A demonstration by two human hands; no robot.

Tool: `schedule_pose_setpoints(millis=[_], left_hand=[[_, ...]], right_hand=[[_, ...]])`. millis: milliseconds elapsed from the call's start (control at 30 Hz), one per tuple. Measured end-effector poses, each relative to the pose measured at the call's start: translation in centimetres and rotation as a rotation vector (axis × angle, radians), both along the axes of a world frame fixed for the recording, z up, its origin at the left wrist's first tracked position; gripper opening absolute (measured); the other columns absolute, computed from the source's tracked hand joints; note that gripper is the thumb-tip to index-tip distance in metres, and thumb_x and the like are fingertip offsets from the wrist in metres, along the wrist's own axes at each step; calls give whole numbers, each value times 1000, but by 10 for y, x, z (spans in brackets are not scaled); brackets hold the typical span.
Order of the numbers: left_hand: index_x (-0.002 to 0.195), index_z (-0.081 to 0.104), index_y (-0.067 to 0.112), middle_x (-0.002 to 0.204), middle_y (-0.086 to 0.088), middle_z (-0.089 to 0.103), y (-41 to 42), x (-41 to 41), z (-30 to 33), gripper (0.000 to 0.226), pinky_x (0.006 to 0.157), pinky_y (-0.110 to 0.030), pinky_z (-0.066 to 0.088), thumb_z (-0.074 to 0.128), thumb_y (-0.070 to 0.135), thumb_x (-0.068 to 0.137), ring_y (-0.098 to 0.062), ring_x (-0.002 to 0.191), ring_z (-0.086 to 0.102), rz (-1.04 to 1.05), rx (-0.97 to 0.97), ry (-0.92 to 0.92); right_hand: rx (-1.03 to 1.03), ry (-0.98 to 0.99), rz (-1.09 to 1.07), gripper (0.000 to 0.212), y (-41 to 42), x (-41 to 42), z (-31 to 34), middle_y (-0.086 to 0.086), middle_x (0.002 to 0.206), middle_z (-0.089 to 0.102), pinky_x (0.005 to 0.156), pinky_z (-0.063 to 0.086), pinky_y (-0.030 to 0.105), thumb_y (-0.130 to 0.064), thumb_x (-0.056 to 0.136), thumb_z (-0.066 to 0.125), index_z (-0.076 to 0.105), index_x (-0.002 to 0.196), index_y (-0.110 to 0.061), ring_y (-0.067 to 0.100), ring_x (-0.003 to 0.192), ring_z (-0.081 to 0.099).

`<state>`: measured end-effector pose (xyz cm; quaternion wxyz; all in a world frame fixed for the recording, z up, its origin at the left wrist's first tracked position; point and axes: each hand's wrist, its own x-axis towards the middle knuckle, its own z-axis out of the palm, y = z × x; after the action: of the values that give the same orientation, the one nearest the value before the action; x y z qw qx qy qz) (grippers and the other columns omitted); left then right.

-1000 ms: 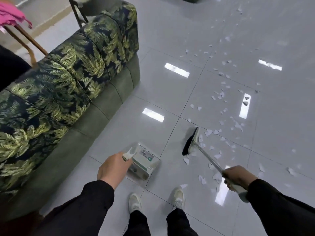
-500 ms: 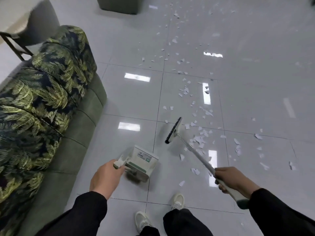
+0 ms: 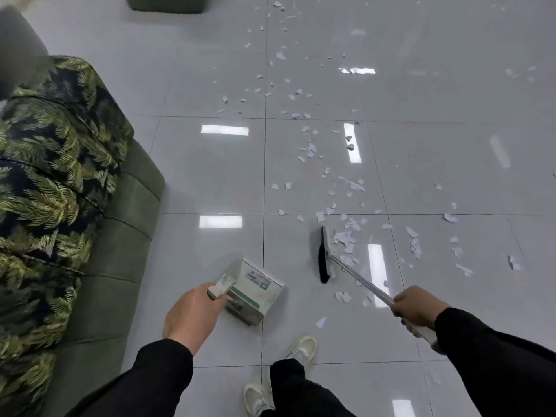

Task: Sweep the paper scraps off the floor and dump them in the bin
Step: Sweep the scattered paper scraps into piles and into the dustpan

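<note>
White paper scraps (image 3: 346, 239) lie scattered over the glossy grey tile floor, in a trail running from the far top down to my feet. My right hand (image 3: 416, 307) grips the handle of a broom whose black-bristled head (image 3: 325, 254) rests on the floor, just left of a dense cluster of scraps. My left hand (image 3: 192, 314) holds the handle of a white dustpan (image 3: 255, 291) with a green stripe, standing on the floor left of the broom head. No bin is in view.
A green sofa (image 3: 120, 236) with leaf-patterned cushions (image 3: 51, 164) fills the left side. A dark green furniture base (image 3: 165, 3) stands at the far top. My white shoes (image 3: 301, 349) are just below the dustpan.
The view has swung right, so the sofa takes less of the frame. The broom head has turned nearly upright and moved closer to me, against the cluster of scraps. The dustpan has stayed by my left hand.
</note>
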<state>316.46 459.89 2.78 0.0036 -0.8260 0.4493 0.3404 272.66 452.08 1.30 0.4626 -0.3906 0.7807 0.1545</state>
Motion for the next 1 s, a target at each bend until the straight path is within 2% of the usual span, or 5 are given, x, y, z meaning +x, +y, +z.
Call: schedule_pose_setpoints(millis=[200, 467, 600, 667, 1000], left_hand=[[80, 61, 31, 69, 5, 63, -72, -44, 6, 24, 51, -29, 37, 56, 44, 100, -14, 60, 54, -59, -56, 42], [88, 62, 33, 74, 7, 66, -158, -81, 8, 20, 57, -29, 43, 49, 42, 101, -15, 70, 61, -272, -45, 19], [85, 61, 34, 73, 8, 66, -211, -87, 3, 20, 58, -30, 44, 50, 44, 100, -14, 68, 62, -410, -50, 29], [83, 60, 33, 71, 8, 65, -232, -87, -2, 24, 58, -29, 44, 51, 48, 100, -14, 66, 61, -458, -45, 34], [78, 56, 33, 73, 8, 63, -344, -61, 2, 26, 58, -29, 42, 53, 47, 99, -12, 67, 57, -842, 9, 122]], right_hand=[[-103, 63, -59, 16, -35, -65, -1, 12, 56, 53, 45, 39, 22, 2, 83, 60, 56, 68, -3, 23, 42, 49], [-204, -171, -614, 8, -20, -68, 28, 15, 67, 48, 44, 37, 24, 5, 84, 56, 60, 88, -1, 22, 45, 41], [-140, -338, -1002, 5, -4, -31, 32, 16, 70, 51, 51, 51, 30, 6, 86, 55, 56, 87, 1, 24, 50, 46], [-90, -424, -1126, 7, -5, -12, 40, 15, 68, 54, 44, 46, 26, 7, 87, 52, 54, 85, 1, 22, 46, 46], [-378, -633, -2110, 24, -48, 127, 70, 15, 78, 49, 33, 44, 20, -7, 97, 49, 43, 120, -10, 15, 38, 41]])
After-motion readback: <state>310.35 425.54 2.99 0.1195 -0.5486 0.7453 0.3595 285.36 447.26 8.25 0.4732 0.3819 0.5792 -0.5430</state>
